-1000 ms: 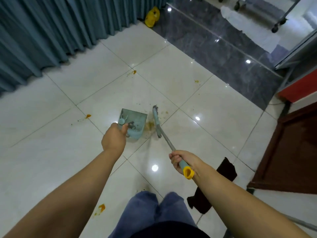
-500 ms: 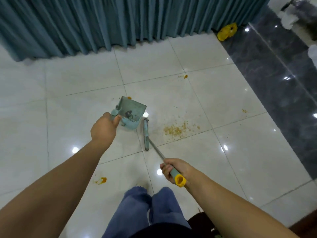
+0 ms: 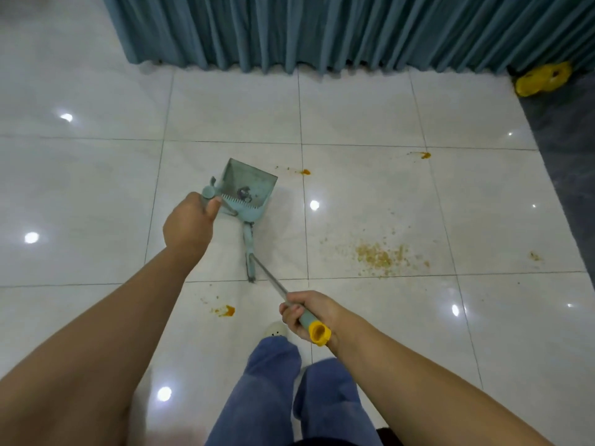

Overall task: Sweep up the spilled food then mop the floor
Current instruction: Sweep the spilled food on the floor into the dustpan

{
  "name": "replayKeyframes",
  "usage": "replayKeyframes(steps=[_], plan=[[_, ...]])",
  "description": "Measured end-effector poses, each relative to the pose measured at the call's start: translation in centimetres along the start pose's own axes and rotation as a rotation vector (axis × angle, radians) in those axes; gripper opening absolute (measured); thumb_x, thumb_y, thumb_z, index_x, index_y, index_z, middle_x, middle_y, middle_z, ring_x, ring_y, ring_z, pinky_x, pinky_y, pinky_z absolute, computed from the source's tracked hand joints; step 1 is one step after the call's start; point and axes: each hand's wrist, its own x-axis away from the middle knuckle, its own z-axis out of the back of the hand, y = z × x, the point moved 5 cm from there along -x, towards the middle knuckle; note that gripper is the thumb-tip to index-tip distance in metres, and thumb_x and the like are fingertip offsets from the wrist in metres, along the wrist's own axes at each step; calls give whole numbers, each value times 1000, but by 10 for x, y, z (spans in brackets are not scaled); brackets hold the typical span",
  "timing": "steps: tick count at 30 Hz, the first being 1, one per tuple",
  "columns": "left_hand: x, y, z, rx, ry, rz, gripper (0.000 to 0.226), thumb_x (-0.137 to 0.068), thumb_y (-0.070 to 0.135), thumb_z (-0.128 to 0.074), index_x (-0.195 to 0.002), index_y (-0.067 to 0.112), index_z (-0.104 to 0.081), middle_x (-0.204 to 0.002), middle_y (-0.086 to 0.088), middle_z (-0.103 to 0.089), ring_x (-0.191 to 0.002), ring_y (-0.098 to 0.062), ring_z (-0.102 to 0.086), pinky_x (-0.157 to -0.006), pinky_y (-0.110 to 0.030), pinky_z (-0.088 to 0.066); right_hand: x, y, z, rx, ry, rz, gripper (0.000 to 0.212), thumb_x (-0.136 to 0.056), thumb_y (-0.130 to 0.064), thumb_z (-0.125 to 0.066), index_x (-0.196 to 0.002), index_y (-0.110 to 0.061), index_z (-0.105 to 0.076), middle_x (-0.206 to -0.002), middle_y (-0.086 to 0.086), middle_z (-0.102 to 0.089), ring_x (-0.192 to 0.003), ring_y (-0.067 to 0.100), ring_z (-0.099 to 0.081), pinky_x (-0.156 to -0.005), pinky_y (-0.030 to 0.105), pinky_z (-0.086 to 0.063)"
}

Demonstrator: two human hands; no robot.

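My left hand (image 3: 190, 222) grips the handle of a pale teal dustpan (image 3: 249, 188), held tilted with its mouth toward the curtain and a little dark debris inside. My right hand (image 3: 307, 313) holds the teal, yellow-capped handle of a broom (image 3: 269, 275); its narrow teal head (image 3: 248, 252) rests on the white tiles just below the dustpan. A patch of yellow crumbs (image 3: 378, 255) lies to the right of the broom head. Orange blobs sit on the floor: one (image 3: 227, 311) near my feet, one (image 3: 305, 171) right of the dustpan, one (image 3: 425, 155) further right.
A teal curtain (image 3: 322, 30) hangs along the far side of the floor. Dark grey tiles (image 3: 566, 149) border the white ones on the right, with a yellow object (image 3: 542, 78) at the curtain's foot. My legs in blue trousers (image 3: 299, 391) fill the bottom centre.
The view has swung left, so the crumbs now lie further right. The dustpan and broom head moved left together, away from the crumb patch; both hands kept their grip.
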Motion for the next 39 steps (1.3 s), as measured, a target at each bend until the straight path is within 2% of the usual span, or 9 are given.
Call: replayKeyframes(steps=[9,16,19,23,28,31,32,35,39], plan=[[-34,-50,4,4,44,87,41,-97,44,-37,-95,6,-51,-77,-8,-56,-69,-29,-55,-66,-39,-48,-61,-38,-73,-43,-87,10,18,-98,-10,-44,-84,0,-47,-53,14,-51,-26,9,-41,-27,13,-36],[-48,-49,0,21,49,109,41,-97,43,-37,-94,5,-50,-76,-9,-54,-70,-31,-53,-63,-38,-44,-33,-86,-27,-295,-73,76,5,-86,3,-53,-88,1,-49,-58,15,-52,-30,11,-45,-29,12,-38],[-52,-40,-2,30,45,121,36,-98,40,-38,-91,6,-49,-75,-9,-52,-68,-29,-49,-60,-34,-37,-15,-99,8,-357,-134,125,65,-41,28,-78,-92,0,-49,-65,15,-52,-33,11,-47,-30,14,-40],[-50,-30,-12,38,28,143,37,-98,39,-37,-91,5,-50,-77,-11,-53,-68,-29,-49,-58,-33,-35,17,-108,43,-354,-157,192,70,-22,28,-82,-83,6,-54,-63,11,-50,-31,10,-46,-28,14,-40],[-38,-18,-29,55,-2,140,38,-98,38,-36,-92,3,-51,-74,-10,-53,-65,-28,-49,-56,-31,-34,48,-112,83,-395,-9,248,18,-73,4,-67,-82,4,-52,-51,10,-48,-28,7,-45,-28,11,-38],[-32,-9,-38,72,-20,156,37,-98,37,-36,-87,5,-49,-70,-8,-50,-58,-24,-44,-49,-28,-28,64,-117,94,-412,-95,274,45,-34,23,-83,-70,14,-58,-53,9,-47,-29,8,-45,-27,12,-37],[-31,-7,-41,75,-24,160,36,-99,36,-36,-86,5,-48,-68,-7,-49,-55,-22,-42,-47,-27,-26,70,-118,98,-409,-89,283,45,-34,23,-83,-70,14,-58,-52,10,-48,-28,8,-45,-27,12,-37],[-28,-1,-49,72,-44,155,36,-99,35,-37,-88,4,-50,-69,-8,-51,-56,-24,-44,-46,-27,-26,81,-121,113,-443,62,324,7,-88,-4,-53,-87,1,-49,-50,11,-49,-27,8,-43,-28,9,-35],[-27,7,-57,82,-71,150,39,-99,37,-37,-91,2,-52,-74,-11,-53,-62,-28,-47,-48,-28,-26,93,-120,116,-491,54,316,23,-100,-18,-37,-86,-3,-46,-49,10,-47,-27,8,-43,-26,10,-34]])
